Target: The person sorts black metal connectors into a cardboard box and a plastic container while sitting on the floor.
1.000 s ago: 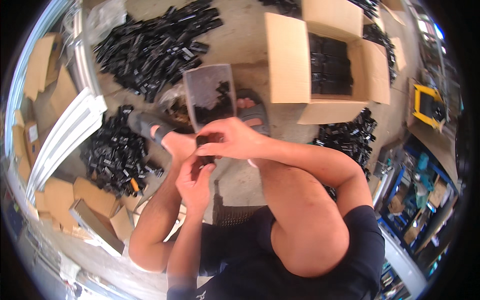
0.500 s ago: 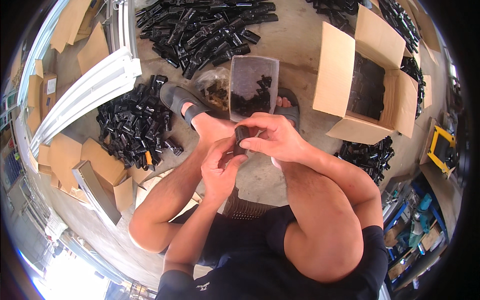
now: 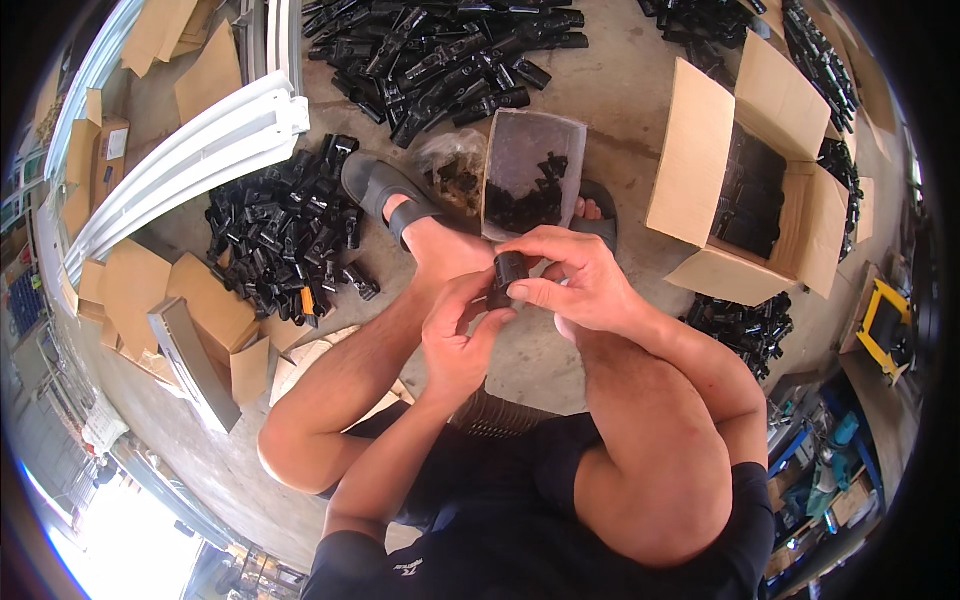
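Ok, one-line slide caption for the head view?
Seated person's left hand and right hand hold a small black plastic cylindrical part above a grey plastic tray of similar parts.

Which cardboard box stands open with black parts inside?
The big box at the person's right, flaps up, black parts stacked inside. The cardboard pieces on the left lie flat or folded.

The concrete floor (image 3: 620, 90) carried heaps of black plastic parts (image 3: 440, 50), another heap (image 3: 280, 240) beside white rails (image 3: 190, 170), an open cardboard box (image 3: 760, 190), flat cardboard pieces (image 3: 180, 300) and a grey tray (image 3: 530, 175).
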### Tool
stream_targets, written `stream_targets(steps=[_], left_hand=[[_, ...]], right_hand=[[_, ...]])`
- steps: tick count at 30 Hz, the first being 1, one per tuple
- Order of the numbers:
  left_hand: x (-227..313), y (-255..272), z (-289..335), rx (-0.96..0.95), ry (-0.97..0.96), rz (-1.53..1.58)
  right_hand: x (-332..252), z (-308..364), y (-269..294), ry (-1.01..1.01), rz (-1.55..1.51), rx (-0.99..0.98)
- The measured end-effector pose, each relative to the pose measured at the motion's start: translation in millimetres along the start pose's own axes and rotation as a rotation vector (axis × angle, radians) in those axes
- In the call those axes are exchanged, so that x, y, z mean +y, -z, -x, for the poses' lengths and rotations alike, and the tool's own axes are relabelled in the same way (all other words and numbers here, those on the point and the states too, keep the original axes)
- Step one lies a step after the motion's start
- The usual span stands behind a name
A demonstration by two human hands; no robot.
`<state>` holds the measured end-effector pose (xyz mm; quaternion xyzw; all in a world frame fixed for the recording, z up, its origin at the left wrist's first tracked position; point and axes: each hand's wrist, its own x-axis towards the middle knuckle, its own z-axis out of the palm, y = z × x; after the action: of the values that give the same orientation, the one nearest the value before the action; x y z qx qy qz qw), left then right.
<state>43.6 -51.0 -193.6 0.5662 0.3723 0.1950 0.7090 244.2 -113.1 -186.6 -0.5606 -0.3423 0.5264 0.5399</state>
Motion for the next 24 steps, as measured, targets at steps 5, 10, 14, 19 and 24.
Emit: stream_targets(steps=[5,10,14,19,24], left_hand=[[2,-3,1,-0.001,-0.018,-0.065],[-6,1,1,0.042,0.164,0.123],[-6,10,-4,0.124,0.199,0.124],[0,15,-14,0.152,0.159,0.118],[-9,20,-16,0.143,0.118,0.142]], right_hand=[[7,3,1,-0.025,0.006,0.006],[4,-3,2,-0.233,-0.184,-0.051],[25,-46,30,-0.170,0.361,0.156],[93,-89,42,-0.031,0.929,-0.003],[100,-103,33,0.026,1.292,0.135]])
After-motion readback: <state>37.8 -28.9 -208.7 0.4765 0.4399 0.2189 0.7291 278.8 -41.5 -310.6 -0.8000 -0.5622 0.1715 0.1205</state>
